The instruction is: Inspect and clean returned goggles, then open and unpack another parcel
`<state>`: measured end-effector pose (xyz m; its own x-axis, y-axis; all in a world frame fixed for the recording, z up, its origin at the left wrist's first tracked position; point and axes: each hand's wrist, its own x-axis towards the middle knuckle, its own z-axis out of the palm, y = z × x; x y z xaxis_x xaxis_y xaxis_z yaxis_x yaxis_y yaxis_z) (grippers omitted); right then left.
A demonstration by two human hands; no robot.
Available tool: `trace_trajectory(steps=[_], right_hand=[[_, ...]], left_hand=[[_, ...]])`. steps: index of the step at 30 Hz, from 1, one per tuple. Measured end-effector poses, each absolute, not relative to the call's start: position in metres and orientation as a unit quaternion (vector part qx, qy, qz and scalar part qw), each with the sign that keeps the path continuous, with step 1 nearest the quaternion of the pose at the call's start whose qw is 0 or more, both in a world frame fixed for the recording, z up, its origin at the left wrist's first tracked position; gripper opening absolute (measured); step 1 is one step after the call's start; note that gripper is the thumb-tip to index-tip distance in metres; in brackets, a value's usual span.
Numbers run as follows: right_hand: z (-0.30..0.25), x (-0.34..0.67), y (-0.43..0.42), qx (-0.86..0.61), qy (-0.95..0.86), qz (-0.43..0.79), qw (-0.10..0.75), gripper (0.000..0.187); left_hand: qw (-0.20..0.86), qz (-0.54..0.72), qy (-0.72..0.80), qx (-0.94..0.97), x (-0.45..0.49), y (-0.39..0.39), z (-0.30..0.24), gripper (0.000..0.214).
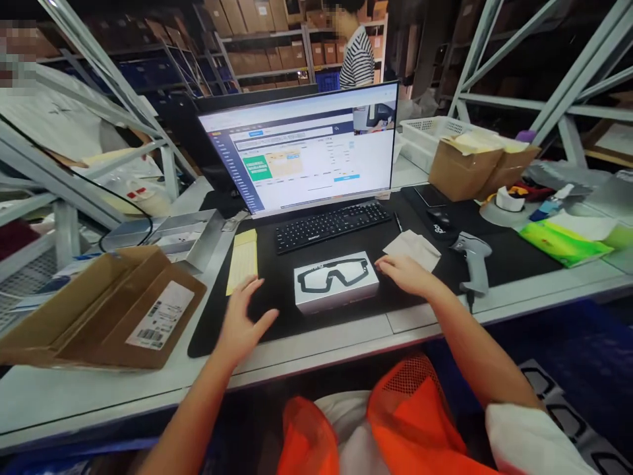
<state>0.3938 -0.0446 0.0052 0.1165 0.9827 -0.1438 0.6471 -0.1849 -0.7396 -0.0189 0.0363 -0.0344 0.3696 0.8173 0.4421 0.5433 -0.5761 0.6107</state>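
Observation:
A white box printed with dark-framed goggles lies on the black desk mat. To its left hovers my left hand, thumb and fingers spread, with nothing in it. Its fingertips come close to a yellow sticky-note pad. On the other side, my right hand points its fingers at the box's right edge; whether they touch it I cannot tell. Nothing shows in that hand. Partly behind it is a pale folded paper.
A keyboard sits below the lit monitor. To the right are a mouse, a barcode scanner and a green packet. An opened cardboard box occupies the left. A person in a striped shirt stands beyond.

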Motion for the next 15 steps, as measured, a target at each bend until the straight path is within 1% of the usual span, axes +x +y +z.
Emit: trace_trajectory(steps=[1, 2, 3, 4, 5, 7, 8, 9, 11, 13, 15], right_hand=[[0.011, 0.394, -0.03, -0.706, -0.572, 0.362, 0.209, 0.025], [0.016, 0.395, -0.017, -0.703, -0.564, 0.397, 0.174, 0.02], [0.019, 0.395, -0.006, -0.697, -0.556, 0.43, 0.145, 0.016], [0.02, 0.395, 0.003, -0.687, -0.55, 0.458, 0.128, 0.013], [0.02, 0.395, 0.009, -0.678, -0.547, 0.477, 0.122, 0.01], [0.017, 0.395, 0.016, -0.66, -0.544, 0.502, 0.126, 0.008], [0.015, 0.395, 0.017, -0.646, -0.543, 0.515, 0.152, 0.008], [0.012, 0.394, 0.018, -0.626, -0.54, 0.526, 0.2, 0.009], [0.005, 0.39, 0.017, -0.566, -0.539, 0.528, 0.333, 0.018], [0.0, 0.385, 0.016, -0.506, -0.534, 0.494, 0.464, 0.025], [-0.006, 0.378, 0.014, -0.479, -0.53, 0.46, 0.527, 0.03]], left_hand=[[0.248, 0.313, 0.408, 0.821, 0.001, 0.045, -0.034, 0.078], [0.309, 0.264, 0.396, 0.823, 0.019, 0.054, -0.035, 0.095], [0.363, 0.229, 0.391, 0.814, 0.034, 0.064, -0.037, 0.111], [0.412, 0.21, 0.385, 0.799, 0.045, 0.073, -0.039, 0.122], [0.457, 0.208, 0.379, 0.778, 0.054, 0.083, -0.041, 0.128], [0.537, 0.245, 0.371, 0.717, 0.062, 0.098, -0.048, 0.126], [0.574, 0.274, 0.366, 0.679, 0.063, 0.104, -0.051, 0.121], [0.608, 0.305, 0.363, 0.637, 0.063, 0.109, -0.055, 0.116], [0.658, 0.36, 0.358, 0.556, 0.062, 0.115, -0.06, 0.107], [0.682, 0.399, 0.354, 0.5, 0.06, 0.115, -0.064, 0.101], [0.681, 0.433, 0.345, 0.48, 0.057, 0.114, -0.066, 0.097]])
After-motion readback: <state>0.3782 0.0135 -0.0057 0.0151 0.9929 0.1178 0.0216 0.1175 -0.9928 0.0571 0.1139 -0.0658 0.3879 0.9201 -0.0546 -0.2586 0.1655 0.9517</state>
